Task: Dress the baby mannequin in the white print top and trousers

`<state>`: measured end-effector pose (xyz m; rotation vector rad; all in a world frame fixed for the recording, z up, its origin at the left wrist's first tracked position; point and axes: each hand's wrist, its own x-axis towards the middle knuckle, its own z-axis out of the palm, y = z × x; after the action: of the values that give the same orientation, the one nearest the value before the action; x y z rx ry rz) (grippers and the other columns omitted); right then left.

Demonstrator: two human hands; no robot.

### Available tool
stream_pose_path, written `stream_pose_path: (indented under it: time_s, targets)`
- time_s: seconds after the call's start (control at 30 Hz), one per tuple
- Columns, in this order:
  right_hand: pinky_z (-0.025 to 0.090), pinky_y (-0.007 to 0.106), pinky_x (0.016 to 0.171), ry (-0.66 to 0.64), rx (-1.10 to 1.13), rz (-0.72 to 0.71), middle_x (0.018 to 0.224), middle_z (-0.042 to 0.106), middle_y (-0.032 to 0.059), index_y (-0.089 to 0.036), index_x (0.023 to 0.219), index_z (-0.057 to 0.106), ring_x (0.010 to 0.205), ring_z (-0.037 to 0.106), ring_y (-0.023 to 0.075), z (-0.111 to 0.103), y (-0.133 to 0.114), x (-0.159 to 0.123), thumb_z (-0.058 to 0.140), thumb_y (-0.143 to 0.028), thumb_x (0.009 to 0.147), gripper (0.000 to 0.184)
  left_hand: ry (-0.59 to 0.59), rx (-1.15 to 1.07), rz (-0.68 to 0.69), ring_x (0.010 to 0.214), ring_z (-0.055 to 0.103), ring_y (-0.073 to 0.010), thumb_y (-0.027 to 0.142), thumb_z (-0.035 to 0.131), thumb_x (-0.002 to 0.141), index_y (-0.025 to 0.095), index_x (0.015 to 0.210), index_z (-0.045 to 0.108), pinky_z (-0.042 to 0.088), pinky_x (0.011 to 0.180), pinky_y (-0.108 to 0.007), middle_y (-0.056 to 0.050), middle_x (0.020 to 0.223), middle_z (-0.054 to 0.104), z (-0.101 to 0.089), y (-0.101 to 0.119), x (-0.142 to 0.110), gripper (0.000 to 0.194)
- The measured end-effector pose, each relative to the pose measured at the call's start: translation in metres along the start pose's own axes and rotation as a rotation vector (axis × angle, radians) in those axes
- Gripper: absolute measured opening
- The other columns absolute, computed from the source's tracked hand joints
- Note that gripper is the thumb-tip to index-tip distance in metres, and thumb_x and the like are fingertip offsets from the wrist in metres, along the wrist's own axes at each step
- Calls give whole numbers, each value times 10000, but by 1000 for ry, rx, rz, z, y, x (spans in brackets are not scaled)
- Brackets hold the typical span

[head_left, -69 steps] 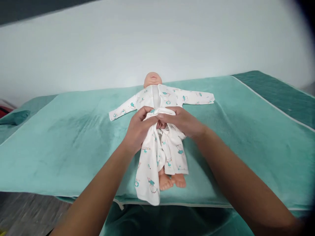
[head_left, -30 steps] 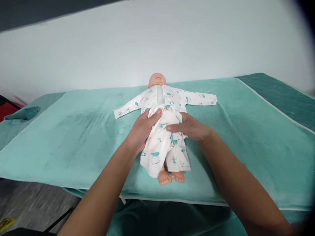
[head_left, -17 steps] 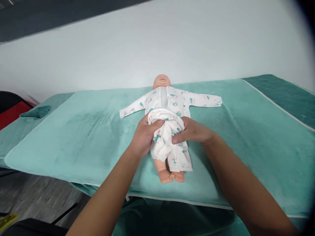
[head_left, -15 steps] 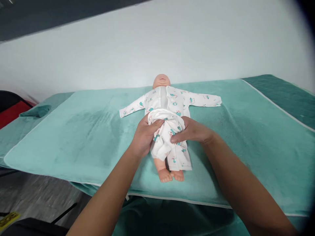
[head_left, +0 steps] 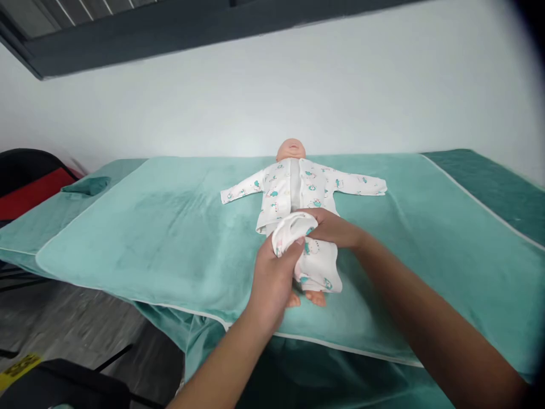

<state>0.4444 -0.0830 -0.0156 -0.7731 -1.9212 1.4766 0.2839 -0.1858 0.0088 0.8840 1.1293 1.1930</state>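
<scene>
A baby doll (head_left: 291,149) lies on its back with its head toward the wall, its feet toward me. It wears a white, printed long-sleeved top (head_left: 276,193) with sleeves spread and front parted. Over its legs are matching printed baby pants (head_left: 319,264), bunched at the near left. My left hand (head_left: 272,278) grips that bunched fabric, thumb on top. Across the waist area my right hand (head_left: 334,227) holds the cloth; its fingertips are hidden in the folds. Only the doll's toes show below the pants.
A light green cover (head_left: 170,244) spreads over the table, with darker green cloth (head_left: 481,176) at the right. Behind rises a white wall (head_left: 238,108). A black and red chair (head_left: 29,184) stands at the left, and a black object (head_left: 63,386) sits at the lower left.
My left hand has gathered one pant leg into a bunch and moved right, toward my right hand. The top's left hem is now uncovered, and less of the doll's leg shows. The view has shifted.
</scene>
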Motion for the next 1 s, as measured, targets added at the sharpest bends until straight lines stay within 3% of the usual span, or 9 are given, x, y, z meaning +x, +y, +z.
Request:
stream_pose_path:
  time_s: [0.1,0.27,0.53,0.77,0.9,1.0]
  targets:
    - [480,275,742,-91,-258,-5,942,719,26,-170,936,699,854,647,178,5,-13,0,666,-283,860,140,78,-93,-63,638,630,-161,451,702,837,198,1142,703,495,602,-273,-28,803,722,6,-7,-27,397]
    - [464,282,747,-150,-616,-31,938,692,32,-176,868,694,850,625,180,22,-26,-3,652,-189,825,61,190,-325,-50,1074,655,-237,410,703,837,225,1277,646,517,862,-312,-71,1169,717,9,-24,-60,481]
    - [366,321,763,-314,-1028,-87,894,665,43,-166,821,706,814,539,181,45,-25,-12,649,-121,784,81,297,-345,-120,932,691,-270,475,771,736,202,1160,699,531,829,-362,-74,923,741,-1,-75,-90,509]
    - [301,363,819,-210,-1187,-74,858,672,43,-193,790,713,830,480,199,64,-18,-21,655,-207,809,63,377,-105,-23,967,660,-239,484,720,771,217,1087,700,516,860,-329,-50,1043,725,-39,-96,-88,415]
    - [287,368,832,-181,-1197,-86,897,679,38,-198,807,714,839,469,195,69,-15,-23,643,-238,844,90,278,-10,-24,1005,617,-219,430,661,829,209,1167,658,483,878,-299,-49,1137,695,-61,-92,-76,404]
    - [283,368,835,-131,-1183,-100,891,678,36,-200,812,711,833,469,192,70,-12,-25,603,-256,893,146,217,38,-32,917,596,-204,434,629,849,202,1106,664,470,811,-281,-25,1002,695,-69,-85,-67,349]
